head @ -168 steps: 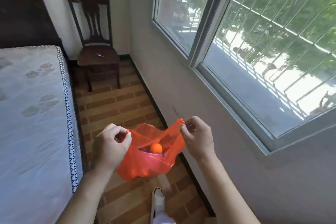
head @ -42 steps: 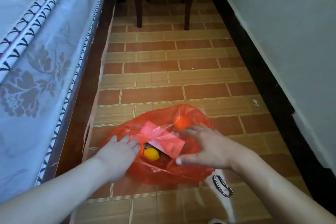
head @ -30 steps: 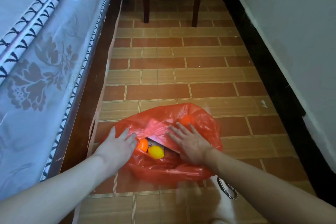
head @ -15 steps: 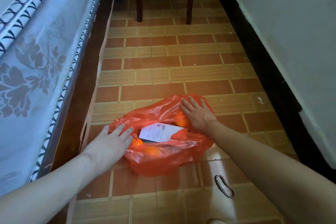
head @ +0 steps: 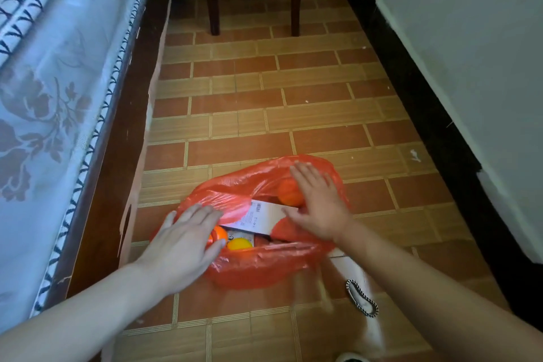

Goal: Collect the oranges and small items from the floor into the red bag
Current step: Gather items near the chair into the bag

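Observation:
The red bag (head: 258, 267) lies on the tiled floor with its mouth spread wide. Inside I see a white paper slip (head: 258, 216), an orange (head: 220, 234) by my left fingers, a yellow fruit (head: 239, 243) beside it, and another orange (head: 288, 192) under the plastic at the far right. My left hand (head: 188, 239) rests flat on the bag's left edge, fingers apart. My right hand (head: 318, 204) lies flat on the bag's right side, touching the slip and the far orange. A black-and-white braided band (head: 362, 298) lies on the floor to the bag's right, beside my right forearm.
A mattress (head: 53, 97) on a dark wooden frame runs along the left. A wooden chair's legs (head: 214, 6) stand at the far end of the floor strip. A white wall (head: 470, 53) with a dark skirting closes the right side.
My right hand has slid from the bag's far rim back toward the paper slip. My left hand stays on the left edge. The yellow fruit shows in the opening again.

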Motion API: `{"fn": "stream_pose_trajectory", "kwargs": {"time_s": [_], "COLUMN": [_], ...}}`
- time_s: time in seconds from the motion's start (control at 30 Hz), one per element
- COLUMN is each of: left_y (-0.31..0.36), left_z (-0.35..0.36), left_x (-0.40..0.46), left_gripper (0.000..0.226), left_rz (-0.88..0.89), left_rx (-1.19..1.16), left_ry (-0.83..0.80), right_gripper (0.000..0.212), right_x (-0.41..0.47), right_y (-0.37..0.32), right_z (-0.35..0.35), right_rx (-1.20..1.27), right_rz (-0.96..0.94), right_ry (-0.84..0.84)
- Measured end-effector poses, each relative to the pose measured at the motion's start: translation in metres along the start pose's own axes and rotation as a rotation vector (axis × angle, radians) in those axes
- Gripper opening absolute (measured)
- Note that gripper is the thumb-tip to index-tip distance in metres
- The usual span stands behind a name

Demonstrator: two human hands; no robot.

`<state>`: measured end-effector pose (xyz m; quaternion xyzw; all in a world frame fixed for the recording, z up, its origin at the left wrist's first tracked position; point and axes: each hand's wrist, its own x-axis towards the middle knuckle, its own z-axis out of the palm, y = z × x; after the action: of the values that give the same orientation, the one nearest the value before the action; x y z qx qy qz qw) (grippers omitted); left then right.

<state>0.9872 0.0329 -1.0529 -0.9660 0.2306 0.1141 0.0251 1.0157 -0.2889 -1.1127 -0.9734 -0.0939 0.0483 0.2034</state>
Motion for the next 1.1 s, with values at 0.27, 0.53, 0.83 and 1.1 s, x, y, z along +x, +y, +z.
{"fn": "stream_pose_trajectory", "kwargs": {"time_s": [0.27, 0.53, 0.83, 1.1], "left_y": [0.024, 0.061, 0.069, 0.067], "left_z": [0.018, 0.040, 0.027, 0.020], "left_x": [0.020, 0.008, -0.003, -0.018], "left_gripper": [0.121, 0.134, 0.116, 0.100], "left_rz": [-0.086, -0.150, -0.121, -0.088], "left_rx": [0.069, -0.042, -0.105, -0.094], "left_ry": [-0.289, -0.186, -0.072, -0.046], "right_gripper": [0.136, 0.134, 0.060, 0.033], "right_x": [-0.058, -0.084, -0.131, -0.214], "right_y": [0.043, 0.082, 0.059, 0.065], "right_z": [0.042, 0.034, -0.005, 0.044], "right_rx": [-0.293, -0.198, 0.086, 0.129], "right_rz": [0.109, 0.117, 0.151, 0.402], "right_ry": [-0.264, -0.400, 0.096, -0.036]}}
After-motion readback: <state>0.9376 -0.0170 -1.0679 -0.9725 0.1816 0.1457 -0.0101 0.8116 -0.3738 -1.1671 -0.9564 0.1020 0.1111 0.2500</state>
